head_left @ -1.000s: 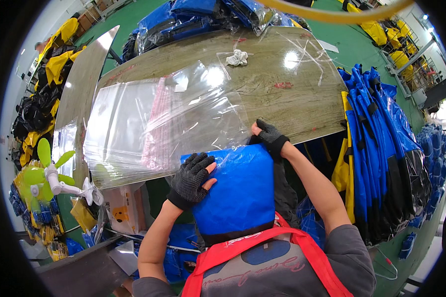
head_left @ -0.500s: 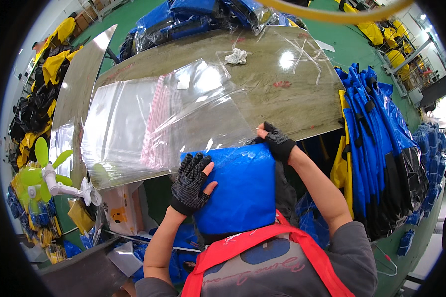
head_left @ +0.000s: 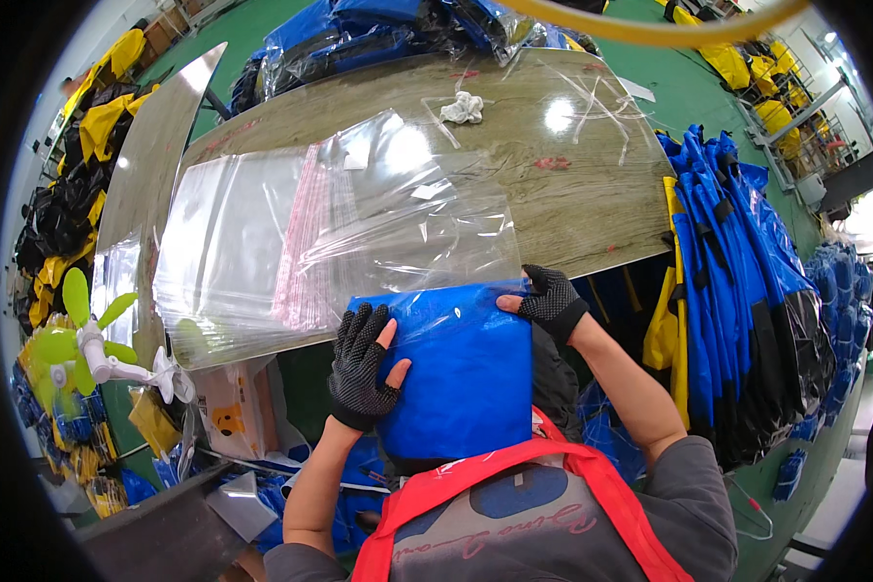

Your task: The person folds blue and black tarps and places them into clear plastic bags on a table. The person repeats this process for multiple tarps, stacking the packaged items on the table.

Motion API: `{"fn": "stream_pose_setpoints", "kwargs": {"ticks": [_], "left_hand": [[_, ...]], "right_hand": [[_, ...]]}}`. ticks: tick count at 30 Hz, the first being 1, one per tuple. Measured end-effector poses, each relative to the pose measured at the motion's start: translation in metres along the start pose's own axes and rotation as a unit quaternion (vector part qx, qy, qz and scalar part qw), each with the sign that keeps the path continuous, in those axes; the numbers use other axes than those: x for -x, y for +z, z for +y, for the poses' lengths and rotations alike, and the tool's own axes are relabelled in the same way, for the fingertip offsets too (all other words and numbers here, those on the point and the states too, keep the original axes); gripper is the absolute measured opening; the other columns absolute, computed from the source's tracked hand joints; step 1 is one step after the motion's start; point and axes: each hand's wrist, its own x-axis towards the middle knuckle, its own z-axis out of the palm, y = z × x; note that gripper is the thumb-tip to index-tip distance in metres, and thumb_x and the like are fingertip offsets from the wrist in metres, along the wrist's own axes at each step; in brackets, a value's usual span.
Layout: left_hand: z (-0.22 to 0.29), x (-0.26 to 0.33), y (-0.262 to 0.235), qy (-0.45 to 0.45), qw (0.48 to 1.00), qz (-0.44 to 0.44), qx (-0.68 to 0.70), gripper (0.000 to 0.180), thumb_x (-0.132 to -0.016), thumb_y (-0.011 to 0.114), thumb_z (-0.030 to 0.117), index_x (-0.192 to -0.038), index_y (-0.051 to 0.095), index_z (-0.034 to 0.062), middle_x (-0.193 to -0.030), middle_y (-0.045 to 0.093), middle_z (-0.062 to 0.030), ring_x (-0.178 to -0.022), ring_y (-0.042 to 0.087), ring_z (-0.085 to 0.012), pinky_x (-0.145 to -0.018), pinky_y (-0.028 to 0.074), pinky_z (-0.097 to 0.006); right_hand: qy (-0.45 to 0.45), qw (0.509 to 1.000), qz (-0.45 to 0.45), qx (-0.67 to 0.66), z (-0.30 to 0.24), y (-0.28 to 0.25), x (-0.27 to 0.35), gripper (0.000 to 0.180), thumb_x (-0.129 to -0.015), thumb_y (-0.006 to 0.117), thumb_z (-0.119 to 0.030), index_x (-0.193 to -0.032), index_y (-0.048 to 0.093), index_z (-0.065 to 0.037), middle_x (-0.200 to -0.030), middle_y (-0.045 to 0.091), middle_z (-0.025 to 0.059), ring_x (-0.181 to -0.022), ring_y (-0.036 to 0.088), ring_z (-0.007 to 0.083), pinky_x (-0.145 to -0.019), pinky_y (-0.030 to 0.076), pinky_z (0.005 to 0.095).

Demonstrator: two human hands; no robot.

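A folded blue sheet-like item (head_left: pixel 461 388), smooth and slightly shiny, rests against my front below the table edge. Its far end is covered by the mouth of a clear plastic bag (head_left: pixel 456 233), which stretches back over the table. My left hand (head_left: pixel 364 367), in a black dotted glove with bare thumb and index tips, lies along the item's left edge with fingers stretched out and thumb on its face. At the far right corner, my right hand (head_left: pixel 549 301), gloved the same way, pinches the bag's edge, thumb on top; its other fingers are partly hidden.
A stack of clear bags (head_left: pixel 233 233) with pink edges covers the table's left half. Crumpled white material (head_left: pixel 463 108) lies farther back. Blue and black items (head_left: pixel 737 291) hang at the right. A green fan (head_left: pixel 92 339) is clamped at the left; wrapped blue bundles (head_left: pixel 378 39) sit behind.
My right hand has moved slightly nearer to me, its thumb now down at the item's corner. The bag's near edge has spread rightward over the blue item. My left hand has barely shifted.
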Motion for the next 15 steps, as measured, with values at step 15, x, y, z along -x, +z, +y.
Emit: {"fn": "stream_pose_setpoints", "kwargs": {"ticks": [15], "left_hand": [[-0.013, 0.022, 0.022, -0.387, 0.757, 0.128, 0.511, 0.075, -0.088, 0.065, 0.029, -0.146, 0.027, 0.0021, -0.144, 0.037, -0.0183, -0.128, 0.042, -0.0290, -0.105, 0.037, -0.039]], "right_hand": [[-0.037, 0.992, -0.094, 0.078, 0.049, 0.001, 0.074, 0.041, -0.100, 0.045, -0.036, -0.116, 0.062, -0.002, -0.097, 0.068, 0.0175, -0.091, 0.066, 0.0279, -0.082, 0.050, 0.0364]]}}
